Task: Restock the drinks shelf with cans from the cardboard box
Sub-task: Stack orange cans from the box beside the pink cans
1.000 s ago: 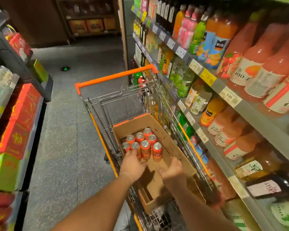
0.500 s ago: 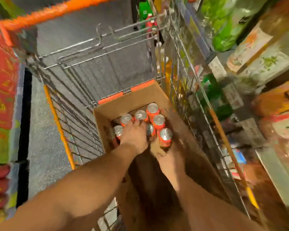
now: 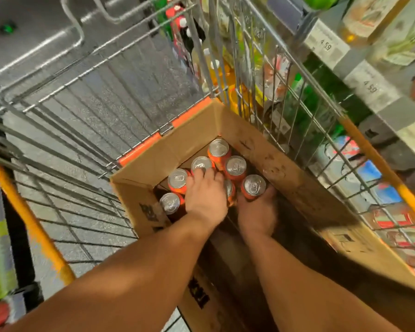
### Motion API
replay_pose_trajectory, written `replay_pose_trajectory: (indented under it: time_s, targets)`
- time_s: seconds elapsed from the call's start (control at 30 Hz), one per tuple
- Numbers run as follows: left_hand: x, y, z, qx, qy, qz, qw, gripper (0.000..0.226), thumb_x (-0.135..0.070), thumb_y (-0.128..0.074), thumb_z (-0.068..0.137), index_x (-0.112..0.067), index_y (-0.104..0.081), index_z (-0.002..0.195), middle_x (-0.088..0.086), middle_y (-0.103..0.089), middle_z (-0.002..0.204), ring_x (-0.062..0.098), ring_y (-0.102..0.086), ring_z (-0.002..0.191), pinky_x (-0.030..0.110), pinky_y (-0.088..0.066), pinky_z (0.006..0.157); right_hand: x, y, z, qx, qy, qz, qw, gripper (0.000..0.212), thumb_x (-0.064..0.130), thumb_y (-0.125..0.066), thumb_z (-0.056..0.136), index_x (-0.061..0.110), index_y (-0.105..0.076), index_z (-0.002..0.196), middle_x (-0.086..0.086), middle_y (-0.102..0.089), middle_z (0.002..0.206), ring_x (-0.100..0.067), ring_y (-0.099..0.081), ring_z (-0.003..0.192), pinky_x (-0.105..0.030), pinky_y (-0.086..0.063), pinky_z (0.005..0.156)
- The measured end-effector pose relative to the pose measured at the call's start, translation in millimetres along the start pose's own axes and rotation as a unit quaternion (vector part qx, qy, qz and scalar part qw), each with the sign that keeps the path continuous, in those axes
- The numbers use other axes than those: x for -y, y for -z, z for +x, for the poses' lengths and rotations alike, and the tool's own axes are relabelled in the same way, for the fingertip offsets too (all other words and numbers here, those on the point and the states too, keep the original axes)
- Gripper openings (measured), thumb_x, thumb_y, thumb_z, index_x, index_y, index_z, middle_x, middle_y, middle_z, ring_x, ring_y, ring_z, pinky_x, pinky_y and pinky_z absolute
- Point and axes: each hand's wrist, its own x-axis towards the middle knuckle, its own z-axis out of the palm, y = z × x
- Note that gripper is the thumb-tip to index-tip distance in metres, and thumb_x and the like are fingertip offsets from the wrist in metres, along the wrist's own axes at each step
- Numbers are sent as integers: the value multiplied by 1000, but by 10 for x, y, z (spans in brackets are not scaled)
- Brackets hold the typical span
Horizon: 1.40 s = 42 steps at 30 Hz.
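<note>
At the frame's centre, inside the cardboard box [image 3: 285,168], the left hand [image 3: 205,200] lies spread over the cans [image 3: 235,166] while the right hand [image 3: 258,212] grips one, best lifted straight up to avoid toppling neighbours

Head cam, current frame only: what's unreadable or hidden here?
- Left hand grip: head view, its back covers the orange drink cans beneath, so fingers and any can held are hidden.
- Can count: both hands cover part of the cluster in the brown cardboard box.
- Right hand: fingers hidden behind the can it wraps.
- Shelf bottles: motion-blurred, behind the wire shopping cart mesh; labels illegible.
- Box near end: cut off by the forearms.
</note>
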Motion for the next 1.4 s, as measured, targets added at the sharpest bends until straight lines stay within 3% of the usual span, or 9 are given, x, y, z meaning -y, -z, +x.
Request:
replay_pose_trajectory:
  time_s: [0.17,0.43,0.67,0.77,0.83,0.9,1.0,1.13,1.4]
  targets:
    - [-5,121,-52,-28,-17,-27,999,39,-33,-67,77,-19,-58,112,4,-58,116,32,-44,108,42,-32,87,64,201,-151,-30,5,54,998,70,43,-76,79,17,-46,136,-8,-60,129,-29,-57,118,-37,-45,98]
    - [-184,991,-567,9,-45,-41,998,51,-38,-67,81,-22,-48,126,2,-59,122,28,-52,120,40,-38,98,205,1090,-846,-64,-25,148,987,60,43,-81,74,28,-53,124,8,-58,113,-17,-58,110,-34,-48,93]
    - [-684,1672,-1170,-45,-109,-137,984,28,-44,-61,72,-30,-52,94,-6,-63,92,24,-65,88,38,-51,70,222,2040,-1400,-133,-3,190,973,48,50,-76,70,34,-49,106,12,-60,103,-17,-62,99,-34,-52,86]
    - [-952,1939,-1468,-57,-164,-112,978,33,-47,-55,72,-26,-54,98,-2,-58,100,27,-62,97,40,-50,79,150,2529,-1641,-163,24,180,970,46,53,-74,71,42,-46,106,10,-59,104,-18,-59,100,-35,-49,85]
    - [-1143,2157,-1719,-50,-167,-148,974,42,-47,-61,77,-23,-52,111,0,-54,111,28,-59,106,40,-49,87,98,2908,-1773,-147,38,186,971,42,46,-77,71,35,-52,102,12,-60,96,-12,-61,89,-28,-48,72]
    - [-1329,2369,-1973,-57,-183,-158,969,54,-50,-64,77,-22,-50,121,1,-51,117,28,-59,111,39,-48,92,13,3280,-1876,-145,57,198,968,51,35,-80,70,29,-56,114,9,-63,102,-11,-63,92,-26,-52,73]
    - [-1605,2673,-2396,-95,-221,-184,953,49,-47,-65,74,-24,-50,115,-3,-49,111,26,-60,108,38,-50,89,-190,3836,-2141,-224,82,164,957,57,49,-74,68,32,-51,118,7,-64,109,-18,-62,103,-36,-52,87]
    - [-2103,3164,-2965,-128,-284,-229,922,57,-51,-61,66,-27,-51,117,-6,-52,109,22,-58,109,39,-51,91,-435,4663,-2638,-293,98,167,936,52,39,-74,69,35,-46,112,5,-66,104,-23,-63,99,-35,-51,81]
    - [-3306,4133,-4425,-178,-426,-304,833,60,-58,-70,68,-32,-54,120,-7,-63,114,19,-62,109,32,-49,86,-985,6238,-3712,-419,110,159,887,55,53,-70,64,36,-52,113,10,-66,100,-18,-64,94,-38,-54,79]
